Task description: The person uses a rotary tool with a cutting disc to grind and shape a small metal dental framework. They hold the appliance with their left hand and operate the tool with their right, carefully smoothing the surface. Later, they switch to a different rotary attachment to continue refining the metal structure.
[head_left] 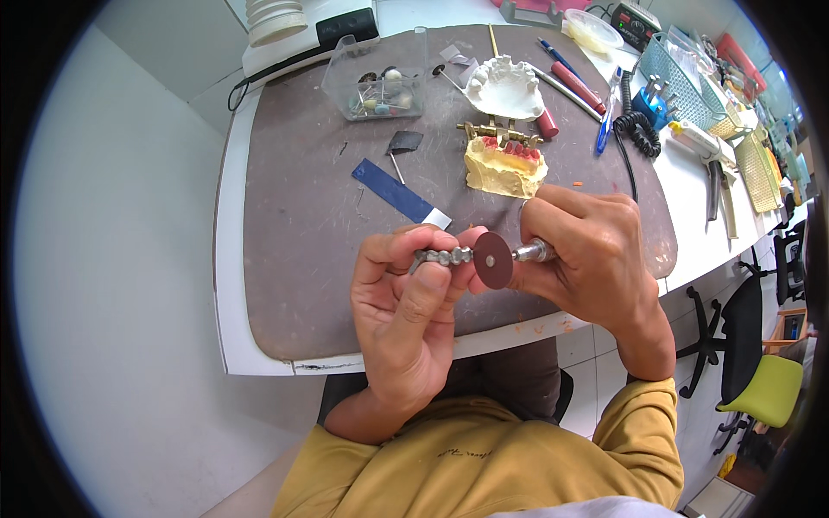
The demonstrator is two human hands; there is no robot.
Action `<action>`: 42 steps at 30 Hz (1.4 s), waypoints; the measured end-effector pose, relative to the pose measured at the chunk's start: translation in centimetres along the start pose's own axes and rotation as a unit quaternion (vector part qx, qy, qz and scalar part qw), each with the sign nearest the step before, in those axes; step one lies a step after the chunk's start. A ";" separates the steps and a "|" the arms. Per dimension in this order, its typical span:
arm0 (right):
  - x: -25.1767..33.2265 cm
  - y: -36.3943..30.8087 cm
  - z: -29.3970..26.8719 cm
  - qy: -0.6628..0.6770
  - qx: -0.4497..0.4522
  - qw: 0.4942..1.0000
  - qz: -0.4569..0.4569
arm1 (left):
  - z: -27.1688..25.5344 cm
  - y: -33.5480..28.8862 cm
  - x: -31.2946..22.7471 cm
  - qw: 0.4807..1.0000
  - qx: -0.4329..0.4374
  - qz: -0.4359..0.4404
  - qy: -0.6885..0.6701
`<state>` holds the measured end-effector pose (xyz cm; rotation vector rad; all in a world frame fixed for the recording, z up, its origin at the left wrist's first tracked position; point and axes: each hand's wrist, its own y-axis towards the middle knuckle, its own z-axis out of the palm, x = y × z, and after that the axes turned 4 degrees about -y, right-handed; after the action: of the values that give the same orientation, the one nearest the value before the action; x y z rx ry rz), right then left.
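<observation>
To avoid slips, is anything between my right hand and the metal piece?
Yes: the disc, on the handpiece in your right hand, stands between it and the metal piece. Left fingertips show beside it.

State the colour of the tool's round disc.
The round disc is dark reddish brown, seen best in the head view.

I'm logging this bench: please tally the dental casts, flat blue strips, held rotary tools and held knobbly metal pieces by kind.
White and yellow dental casts: 2
Blue strip: 1
Rotary tool: 1
Metal piece: 1
Total: 5
</observation>
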<state>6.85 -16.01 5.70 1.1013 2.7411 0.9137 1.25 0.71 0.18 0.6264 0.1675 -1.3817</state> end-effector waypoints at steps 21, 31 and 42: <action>0.0 0.1 0.1 0.005 -0.002 1.000 0.001 | 0.1 0.1 0.0 1.000 -0.017 0.006 0.004; 0.1 0.0 0.0 0.063 -0.091 0.994 -0.009 | 0.7 0.5 0.2 0.998 -0.055 -0.025 0.037; -1.2 -0.5 0.1 0.101 -0.095 0.987 -0.080 | 0.7 0.3 0.8 0.989 -0.037 -0.040 0.140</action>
<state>7.50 -17.03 5.19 0.7832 2.7700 1.2931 1.55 -0.35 0.48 0.7561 0.4709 -1.3527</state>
